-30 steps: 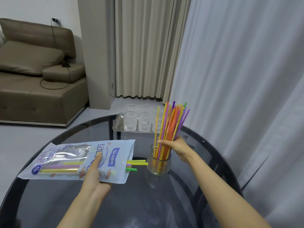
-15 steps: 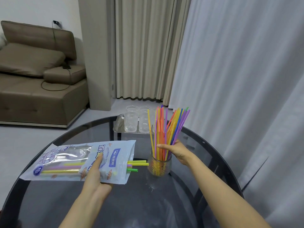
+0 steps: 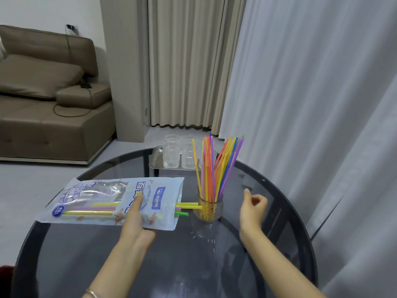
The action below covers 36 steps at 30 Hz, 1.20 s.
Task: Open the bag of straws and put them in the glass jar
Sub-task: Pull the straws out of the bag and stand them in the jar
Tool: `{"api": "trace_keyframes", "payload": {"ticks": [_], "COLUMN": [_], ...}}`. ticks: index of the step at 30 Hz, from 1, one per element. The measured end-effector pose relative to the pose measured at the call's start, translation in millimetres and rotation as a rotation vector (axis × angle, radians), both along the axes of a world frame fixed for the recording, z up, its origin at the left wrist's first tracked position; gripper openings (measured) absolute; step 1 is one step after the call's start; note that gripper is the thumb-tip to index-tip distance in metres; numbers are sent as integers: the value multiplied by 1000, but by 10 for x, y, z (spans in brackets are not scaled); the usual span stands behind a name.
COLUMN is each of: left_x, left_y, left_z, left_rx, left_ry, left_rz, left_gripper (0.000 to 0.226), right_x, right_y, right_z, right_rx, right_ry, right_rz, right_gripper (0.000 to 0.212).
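Note:
A pale blue straw bag (image 3: 103, 201) lies flat on the dark round glass table (image 3: 171, 265), its open mouth facing right. My left hand (image 3: 134, 220) grips its near edge, thumb on top. A few yellow, purple and green straws (image 3: 184, 208) poke out of the mouth towards the glass jar (image 3: 209, 208). The jar stands upright with a fanned bundle of coloured straws (image 3: 217, 166) in it. My right hand (image 3: 252, 208) hovers just right of the jar, fingers loosely curled, holding nothing and not touching the straws.
A metal tray (image 3: 156, 162) with several clear ribbed glasses (image 3: 171, 154) sits at the table's far edge behind the jar. White curtains (image 3: 311, 104) hang close on the right. A brown sofa (image 3: 47, 104) stands on the floor to the left.
My right hand has let go of the straw bundle and drawn back to the right. The straws have spread apart in the jar. The left hand and bag stayed put.

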<state>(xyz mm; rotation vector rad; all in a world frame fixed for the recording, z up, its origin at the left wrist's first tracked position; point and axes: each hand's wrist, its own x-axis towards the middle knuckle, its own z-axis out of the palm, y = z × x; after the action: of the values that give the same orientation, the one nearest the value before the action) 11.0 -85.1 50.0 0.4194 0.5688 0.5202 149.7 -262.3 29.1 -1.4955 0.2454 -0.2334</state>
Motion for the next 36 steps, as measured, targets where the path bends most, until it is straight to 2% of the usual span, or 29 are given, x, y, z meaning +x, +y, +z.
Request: {"api": "trace_keyframes", "payload": {"ticks": [2, 4, 7, 9, 11, 14, 22, 26, 28, 30, 33, 36], "left_x": [-8, -5, 0, 3, 9, 24, -52, -57, -45, -11, 17, 18], "left_y": [-60, -121, -228, -270, -290, -311, -101, -66, -125, -195, -292, -279], "left_z": [12, 27, 18, 1, -17, -29, 24, 11, 6, -27, -63, -60], "left_rx": [7, 18, 31, 20, 15, 22, -43, -64, -55, -32, -44, -56], "left_ry": [11, 27, 48, 50, 51, 52, 105, 100, 121, 149, 146, 159], "left_rz": [5, 19, 25, 20, 15, 24, 115, 130, 129, 136, 114, 112], "left_gripper": [10, 3, 4, 5, 8, 10, 8, 8, 8, 10, 8, 10], "right_x": [-286, -568, -929, -1073, -1134, -1134, -830, -790, -823, -862, -943, -931], "right_y": [73, 189, 359, 406, 405, 402, 165, 119, 197, 290, 381, 369], "right_z": [18, 118, 142, 86, 89, 128, 291, 323, 317, 292, 233, 266], "right_rx": [47, 67, -84, -138, -96, 12, 110, 162, 294, 437, 350, 243], "right_ry": [36, 44, -42, -185, -245, -226, -169, -112, -55, 0, 28, 1], "right_rz": [108, 386, 663, 651, 596, 580, 478, 513, 524, 555, 570, 505], "right_gripper": [20, 24, 29, 21, 10, 7, 12, 10, 6, 13, 12, 30]}}
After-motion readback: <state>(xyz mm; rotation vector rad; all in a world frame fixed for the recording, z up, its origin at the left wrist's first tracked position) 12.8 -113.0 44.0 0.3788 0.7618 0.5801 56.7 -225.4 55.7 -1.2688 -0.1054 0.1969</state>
